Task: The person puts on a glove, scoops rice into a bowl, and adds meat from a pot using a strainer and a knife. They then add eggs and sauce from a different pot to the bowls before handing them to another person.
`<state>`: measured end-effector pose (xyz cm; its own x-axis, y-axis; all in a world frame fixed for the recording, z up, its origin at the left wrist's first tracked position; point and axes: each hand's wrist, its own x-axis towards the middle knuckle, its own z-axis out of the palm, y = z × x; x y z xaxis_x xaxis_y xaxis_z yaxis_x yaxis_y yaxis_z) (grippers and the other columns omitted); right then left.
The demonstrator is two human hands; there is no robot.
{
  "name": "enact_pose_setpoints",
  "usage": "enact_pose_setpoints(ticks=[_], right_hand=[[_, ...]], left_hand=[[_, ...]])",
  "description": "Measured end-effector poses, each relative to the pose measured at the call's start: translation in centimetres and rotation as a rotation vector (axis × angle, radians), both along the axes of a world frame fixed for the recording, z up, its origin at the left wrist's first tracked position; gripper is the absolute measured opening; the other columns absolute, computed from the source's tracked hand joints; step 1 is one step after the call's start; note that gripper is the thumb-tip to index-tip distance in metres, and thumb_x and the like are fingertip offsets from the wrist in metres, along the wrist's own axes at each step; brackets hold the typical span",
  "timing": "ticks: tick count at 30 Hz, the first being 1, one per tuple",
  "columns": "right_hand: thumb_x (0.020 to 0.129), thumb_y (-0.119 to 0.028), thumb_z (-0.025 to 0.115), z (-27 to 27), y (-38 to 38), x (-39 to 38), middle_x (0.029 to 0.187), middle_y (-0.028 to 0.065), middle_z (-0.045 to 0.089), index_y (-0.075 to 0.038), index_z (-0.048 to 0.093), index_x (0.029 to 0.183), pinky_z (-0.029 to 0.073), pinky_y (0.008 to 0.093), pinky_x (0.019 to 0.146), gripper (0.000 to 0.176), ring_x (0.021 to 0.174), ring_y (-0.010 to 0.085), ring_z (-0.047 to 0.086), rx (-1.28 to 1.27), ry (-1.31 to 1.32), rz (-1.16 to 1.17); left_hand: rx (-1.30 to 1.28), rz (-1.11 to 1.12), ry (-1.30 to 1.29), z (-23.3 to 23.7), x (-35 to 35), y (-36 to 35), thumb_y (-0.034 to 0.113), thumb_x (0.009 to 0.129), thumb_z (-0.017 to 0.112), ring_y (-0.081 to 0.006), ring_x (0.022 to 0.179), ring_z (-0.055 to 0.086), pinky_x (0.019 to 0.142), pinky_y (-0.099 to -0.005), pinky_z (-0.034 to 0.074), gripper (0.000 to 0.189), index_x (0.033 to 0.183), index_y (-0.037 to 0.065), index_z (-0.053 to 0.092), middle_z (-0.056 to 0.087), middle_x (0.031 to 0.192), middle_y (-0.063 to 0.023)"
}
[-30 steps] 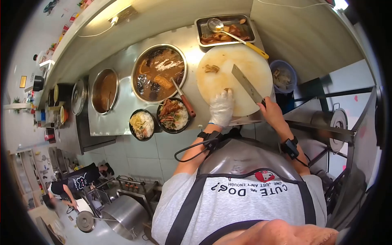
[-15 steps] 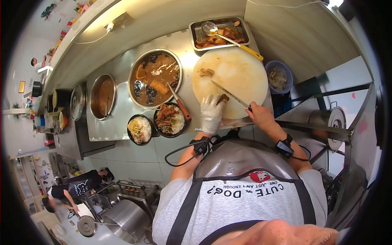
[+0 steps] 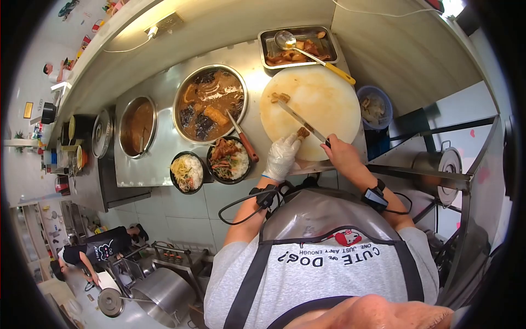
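Note:
My right hand (image 3: pixel 344 157) is wrapped round the handle of a kitchen knife (image 3: pixel 300 120). Its blade slants over a round, stained cutting board (image 3: pixel 320 88), and the tip reaches a few cut brown meat slices (image 3: pixel 280 97). In a clear plastic glove, my left hand (image 3: pixel 282 157) has its fingers closed at a small brown piece of meat (image 3: pixel 302 132) beside the blade. Left of the board stand two black bowls: a rice bowl with meat and vegetables (image 3: pixel 228 160) and a rice bowl with shredded topping (image 3: pixel 187 172).
A metal tray (image 3: pixel 263 48) of brown meat, with a yellow-handled ladle (image 3: pixel 339 72) across it, sits behind the board. Leftward are a large pot of broth (image 3: pixel 211 104) and a smaller pot (image 3: pixel 138 126). A blue bin (image 3: pixel 375 105) hangs at right. Another person (image 3: pixel 93 255) works farther back.
The knife has swung up and left, its tip now at the cut slices. My right hand has shifted slightly left; my gloved hand has drawn down a little from the meat.

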<state>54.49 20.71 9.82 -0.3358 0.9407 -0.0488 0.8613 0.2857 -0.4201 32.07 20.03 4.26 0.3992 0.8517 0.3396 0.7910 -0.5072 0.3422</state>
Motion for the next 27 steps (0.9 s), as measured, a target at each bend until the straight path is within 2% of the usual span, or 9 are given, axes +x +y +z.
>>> enact_pose_setpoints(ticks=[3, 6, 12, 19, 24, 27], right_hand=[[0.094, -0.031, 0.060, 0.4, 0.6, -1.1, 0.072, 0.0181, 0.065, -0.003, 0.049, 0.093, 0.052, 0.0455, 0.057, 0.030, 0.066, 0.0382, 0.065, 0.115, 0.086, 0.022], [0.095, -0.031, 0.059, -1.3, 1.1, -1.9, 0.070, 0.0192, 0.065, -0.002, 0.050, 0.093, 0.052, 0.0446, 0.057, 0.031, 0.066, 0.0383, 0.066, 0.012, -0.009, 0.077], [0.094, -0.031, 0.060, -1.7, 1.4, -2.6, 0.067, 0.0177, 0.065, -0.002, 0.050, 0.091, 0.053, 0.0432, 0.055, 0.032, 0.062, 0.0364, 0.066, 0.022, -0.114, 0.065], [0.093, -0.034, 0.061, -2.5, 1.3, -3.3, 0.066, 0.0169, 0.065, -0.003, 0.050, 0.090, 0.053, 0.0416, 0.053, 0.033, 0.060, 0.0348, 0.066, 0.101, -0.098, 0.115], [0.093, -0.032, 0.062, -0.8, 1.1, -3.7, 0.066, 0.0174, 0.064, -0.003, 0.050, 0.088, 0.053, 0.0420, 0.053, 0.032, 0.059, 0.0346, 0.066, 0.089, -0.098, 0.082], [0.093, -0.032, 0.062, -2.4, 0.7, -3.8, 0.066, 0.0182, 0.065, -0.003, 0.050, 0.088, 0.053, 0.0423, 0.053, 0.032, 0.059, 0.0349, 0.066, 0.125, -0.064, 0.113]], left_hand=[[-0.006, 0.006, -0.086, 0.2, 0.1, -0.3, 0.010, 0.070, 0.063, -0.0336, 0.091, 0.062, 0.079, -0.0424, 0.052, 0.033, 0.103, 0.004, 0.064, 0.062, 0.109, -0.0149], [0.039, 0.016, -0.137, 0.0, 0.3, -0.5, 0.007, 0.070, 0.061, -0.0336, 0.090, 0.061, 0.078, -0.0423, 0.052, 0.029, 0.099, 0.004, 0.064, 0.062, 0.108, -0.0145], [-0.034, 0.043, -0.111, 0.3, 0.3, -1.1, 0.005, 0.072, 0.061, -0.0342, 0.087, 0.061, 0.076, -0.0443, 0.051, 0.025, 0.097, 0.005, 0.064, 0.064, 0.104, -0.0134], [0.038, 0.070, -0.174, -0.4, 0.0, -1.0, 0.004, 0.074, 0.060, -0.0341, 0.085, 0.061, 0.075, -0.0442, 0.051, 0.021, 0.094, 0.005, 0.065, 0.064, 0.098, -0.0132], [0.042, 0.054, -0.223, -0.5, -0.2, -1.3, 0.005, 0.073, 0.060, -0.0346, 0.083, 0.061, 0.073, -0.0436, 0.050, 0.018, 0.091, 0.005, 0.065, 0.064, 0.094, -0.0120], [0.018, 0.044, -0.208, 0.2, -0.4, -1.5, 0.005, 0.071, 0.061, -0.0345, 0.083, 0.061, 0.072, -0.0438, 0.050, 0.017, 0.088, 0.005, 0.065, 0.064, 0.093, -0.0127]])
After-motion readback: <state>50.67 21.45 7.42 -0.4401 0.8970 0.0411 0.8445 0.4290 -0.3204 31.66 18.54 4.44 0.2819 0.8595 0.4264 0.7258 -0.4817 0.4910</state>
